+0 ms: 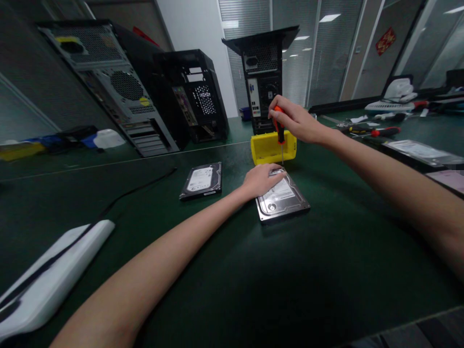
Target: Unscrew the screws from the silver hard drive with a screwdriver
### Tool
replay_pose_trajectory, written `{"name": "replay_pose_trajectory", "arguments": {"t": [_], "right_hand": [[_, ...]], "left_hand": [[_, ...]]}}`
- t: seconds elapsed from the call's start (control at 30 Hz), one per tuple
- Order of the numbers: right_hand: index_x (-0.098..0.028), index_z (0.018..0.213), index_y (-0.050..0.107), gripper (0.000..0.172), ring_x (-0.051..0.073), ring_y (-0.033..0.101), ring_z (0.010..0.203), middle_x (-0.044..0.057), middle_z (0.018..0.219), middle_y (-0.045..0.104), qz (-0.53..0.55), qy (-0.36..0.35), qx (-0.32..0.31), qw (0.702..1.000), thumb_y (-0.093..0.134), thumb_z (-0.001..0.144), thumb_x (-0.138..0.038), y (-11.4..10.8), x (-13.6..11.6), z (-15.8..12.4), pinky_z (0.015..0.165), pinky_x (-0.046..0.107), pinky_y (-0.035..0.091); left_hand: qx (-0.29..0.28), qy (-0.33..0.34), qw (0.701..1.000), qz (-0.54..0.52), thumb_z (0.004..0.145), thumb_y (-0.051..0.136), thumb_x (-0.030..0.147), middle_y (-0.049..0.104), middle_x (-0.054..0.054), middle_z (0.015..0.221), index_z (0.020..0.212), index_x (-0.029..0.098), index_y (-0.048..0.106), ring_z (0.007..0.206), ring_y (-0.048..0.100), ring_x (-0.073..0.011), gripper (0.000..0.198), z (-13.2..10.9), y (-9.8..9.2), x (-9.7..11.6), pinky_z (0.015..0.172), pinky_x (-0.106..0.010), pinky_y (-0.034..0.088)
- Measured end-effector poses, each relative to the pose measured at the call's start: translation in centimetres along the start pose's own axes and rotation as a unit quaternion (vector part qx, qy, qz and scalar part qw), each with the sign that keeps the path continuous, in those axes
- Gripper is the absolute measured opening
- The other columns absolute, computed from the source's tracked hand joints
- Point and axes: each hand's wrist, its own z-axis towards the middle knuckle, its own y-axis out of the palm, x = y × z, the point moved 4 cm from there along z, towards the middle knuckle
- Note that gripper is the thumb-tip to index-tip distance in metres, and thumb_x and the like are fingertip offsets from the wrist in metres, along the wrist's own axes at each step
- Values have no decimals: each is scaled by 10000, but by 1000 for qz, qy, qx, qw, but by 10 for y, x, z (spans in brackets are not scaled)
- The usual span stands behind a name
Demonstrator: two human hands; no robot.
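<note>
A silver hard drive (281, 198) with a white label lies flat on the green table. Over its far left part rests my left hand (263, 178), holding it against the tabletop with the fingers reaching across the label. My right hand (294, 118) is closed around the handle of a red and black screwdriver (280, 128). The screwdriver stands nearly upright, its tip down at the drive's far edge; whether it sits in a screw is too small to tell. Just behind the drive is a yellow plastic tray (259, 149). To the left lies a second hard drive (201, 179).
Black computer cases (134, 87), (194, 96) and a smaller tower (263, 84) stand at the back. A white device (65, 270) with a black cable (134, 193) lies at left. Red-handled tools (386, 131) and another drive (420, 150) are at right.
</note>
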Motion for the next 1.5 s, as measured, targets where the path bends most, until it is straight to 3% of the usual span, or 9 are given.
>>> {"name": "replay_pose_trajectory", "arguments": {"t": [0.6, 1.07, 1.27, 1.5], "right_hand": [[-222, 906, 509, 432, 196, 519, 812, 29, 775, 521, -21, 15, -16, 1000, 372, 875, -630, -4, -3, 1, 806, 361, 449], [-195, 858, 511, 296, 194, 549, 784, 27, 743, 528, -12, 43, -16, 999, 526, 865, -491, -11, 2, 1, 755, 372, 477], [-199, 903, 515, 285, 198, 544, 812, 36, 807, 564, -59, 1, -9, 998, 541, 858, -479, -11, 1, 0, 786, 364, 457], [-201, 858, 531, 371, 231, 556, 841, 48, 761, 570, -120, 6, 15, 993, 529, 830, -571, -12, 8, -1, 802, 385, 439]], "left_hand": [[0, 4, 1000, 2, 908, 325, 536, 604, -87, 1260, 1250, 188, 574, 1112, 562, -252, 547, 0, -1, 1, 891, -369, 458], [-2, 5, 1000, 2, 907, 333, 532, 602, -77, 1268, 1248, 186, 576, 1132, 552, -248, 543, 1, 0, 2, 912, -356, 448], [0, 6, 1000, -1, 907, 333, 537, 603, -89, 1262, 1253, 176, 573, 1122, 557, -253, 555, 1, 0, 1, 906, -362, 450], [2, 8, 1000, 4, 910, 330, 532, 603, -74, 1267, 1248, 189, 577, 1125, 556, -248, 542, 1, 1, 1, 914, -363, 447]]}}
